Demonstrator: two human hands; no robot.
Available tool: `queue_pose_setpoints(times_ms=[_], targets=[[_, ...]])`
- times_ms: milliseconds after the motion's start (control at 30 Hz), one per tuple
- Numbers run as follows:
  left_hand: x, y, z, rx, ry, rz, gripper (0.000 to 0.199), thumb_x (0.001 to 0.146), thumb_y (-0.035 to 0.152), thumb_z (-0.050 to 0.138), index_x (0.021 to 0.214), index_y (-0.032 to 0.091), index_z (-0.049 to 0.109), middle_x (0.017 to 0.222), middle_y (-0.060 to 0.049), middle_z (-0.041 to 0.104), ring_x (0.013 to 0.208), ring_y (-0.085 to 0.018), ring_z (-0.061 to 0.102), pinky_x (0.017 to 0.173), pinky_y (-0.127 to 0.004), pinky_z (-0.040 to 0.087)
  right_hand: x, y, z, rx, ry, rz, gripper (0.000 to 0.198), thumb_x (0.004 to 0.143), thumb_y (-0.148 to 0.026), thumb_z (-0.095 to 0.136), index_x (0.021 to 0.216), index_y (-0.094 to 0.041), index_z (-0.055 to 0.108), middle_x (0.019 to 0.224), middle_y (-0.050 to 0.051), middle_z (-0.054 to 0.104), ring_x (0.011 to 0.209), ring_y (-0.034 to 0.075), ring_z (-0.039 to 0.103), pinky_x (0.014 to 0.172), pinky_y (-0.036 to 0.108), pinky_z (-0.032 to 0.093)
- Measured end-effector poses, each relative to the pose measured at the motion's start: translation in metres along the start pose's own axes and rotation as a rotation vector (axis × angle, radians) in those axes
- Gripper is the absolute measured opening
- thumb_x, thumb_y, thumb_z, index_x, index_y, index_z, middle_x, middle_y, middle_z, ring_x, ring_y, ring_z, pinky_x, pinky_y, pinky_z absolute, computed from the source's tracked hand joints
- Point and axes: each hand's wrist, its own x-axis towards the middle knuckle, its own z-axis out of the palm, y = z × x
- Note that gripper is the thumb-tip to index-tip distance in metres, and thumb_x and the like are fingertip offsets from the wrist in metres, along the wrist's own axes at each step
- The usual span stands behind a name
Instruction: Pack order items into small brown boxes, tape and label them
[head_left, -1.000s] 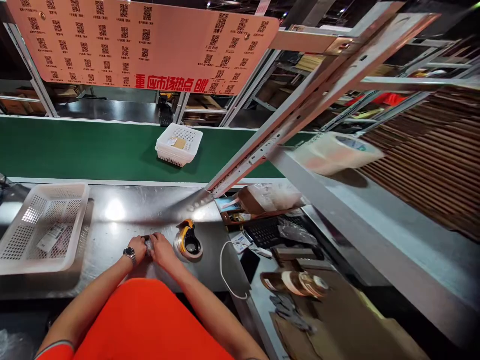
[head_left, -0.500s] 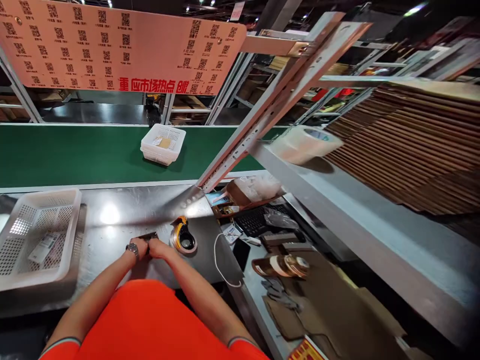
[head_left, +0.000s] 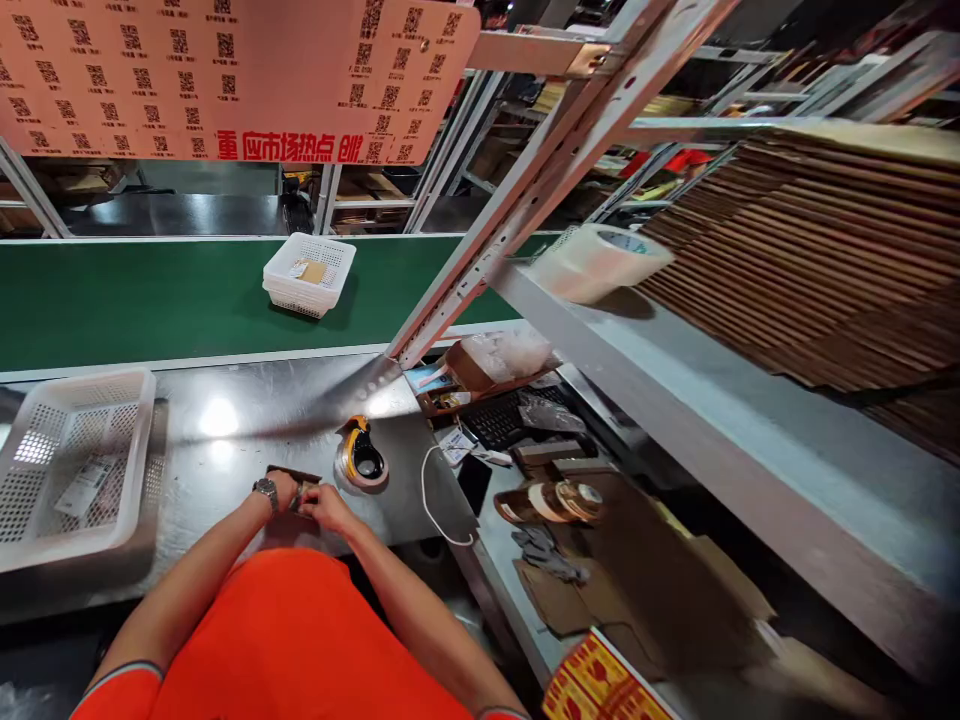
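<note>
Both hands work at a small brown cardboard box (head_left: 306,474) on the steel table in front of my body. My left hand (head_left: 283,490), with a watch at the wrist, is closed on the box's left side. From the right, my right hand (head_left: 324,506) has its fingers pinched together at the box's near part; what lies between them is too small to make out. Something pale shows between the hands, partly hidden by the fingers. Right of the box, a yellow-and-black tape dispenser (head_left: 364,455) lies on the steel.
A white plastic basket (head_left: 139,470) holding a labelled packet stands at left. Stacked white baskets (head_left: 304,295) sit on the green conveyor belt (head_left: 150,310). At right are a bottle (head_left: 551,502), a phone (head_left: 474,484), a metal shelf (head_left: 720,420) with tape rolls (head_left: 600,262), and a slanted post (head_left: 517,215).
The hands have moved slightly apart, and more of the cardboard box shows. My right hand has shifted right, its fingers now visible at the box. The whole view has tilted slightly downward.
</note>
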Motion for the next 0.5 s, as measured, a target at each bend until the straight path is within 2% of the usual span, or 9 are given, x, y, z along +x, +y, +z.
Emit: queue_pose_setpoints(times_ms=[100,200,300,400,433,500], targets=[[-0.005,-0.003,-0.002,-0.056,0.019,-0.039,0.02,0.094,0.009,0.079,0.11,0.011,0.09,0.114,-0.022,0.09,0.116,-0.038,0.086,0.108,-0.045,0.067,0.004,0.0,0.009,-0.027,-0.022,-0.041,0.015,0.079,-0.016,0.074,0.079,-0.022,0.088,0.074,0.0,0.08,0.074,0.02,0.069,0.078,0.032,0.055],[-0.022,-0.009,0.001,-0.131,0.086,-0.043,0.049,0.098,0.006,0.071,0.143,0.018,0.083,0.141,-0.017,0.085,0.132,-0.033,0.082,0.115,-0.038,0.062,0.003,0.003,0.009,-0.054,-0.04,-0.076,0.023,0.087,-0.015,0.07,0.095,-0.021,0.091,0.091,0.004,0.087,0.087,0.023,0.075,0.087,0.034,0.059],[-0.048,-0.016,0.013,-0.209,0.239,-0.158,0.058,0.109,0.01,0.054,0.165,0.019,0.067,0.161,-0.019,0.074,0.145,-0.029,0.076,0.123,-0.037,0.059,-0.004,0.007,0.009,-0.105,-0.036,-0.142,0.025,0.096,-0.019,0.07,0.111,-0.022,0.091,0.112,0.01,0.09,0.107,0.028,0.079,0.105,0.042,0.062],[-0.069,-0.021,0.035,-0.323,0.43,-0.412,0.057,0.114,0.019,0.053,0.169,0.014,0.062,0.167,-0.024,0.068,0.154,-0.032,0.071,0.132,-0.041,0.055,-0.012,0.008,0.008,-0.163,-0.045,-0.247,0.037,0.107,-0.028,0.066,0.139,-0.023,0.085,0.142,0.015,0.084,0.131,0.03,0.077,0.119,0.047,0.061],[-0.074,-0.021,0.042,-0.358,0.432,-0.458,0.057,0.113,0.021,0.056,0.169,0.011,0.062,0.168,-0.026,0.068,0.156,-0.033,0.069,0.134,-0.041,0.054,-0.014,0.007,0.007,-0.188,-0.07,-0.282,0.044,0.11,-0.032,0.065,0.15,-0.023,0.08,0.155,0.017,0.078,0.14,0.03,0.075,0.123,0.048,0.06],[-0.077,-0.019,0.055,-0.398,0.343,-0.448,0.059,0.113,0.023,0.055,0.17,0.009,0.06,0.173,-0.027,0.066,0.162,-0.032,0.065,0.138,-0.04,0.05,-0.014,0.003,0.006,-0.262,-0.151,-0.333,0.059,0.111,-0.042,0.069,0.167,-0.023,0.069,0.175,0.02,0.065,0.155,0.034,0.068,0.131,0.051,0.055]])
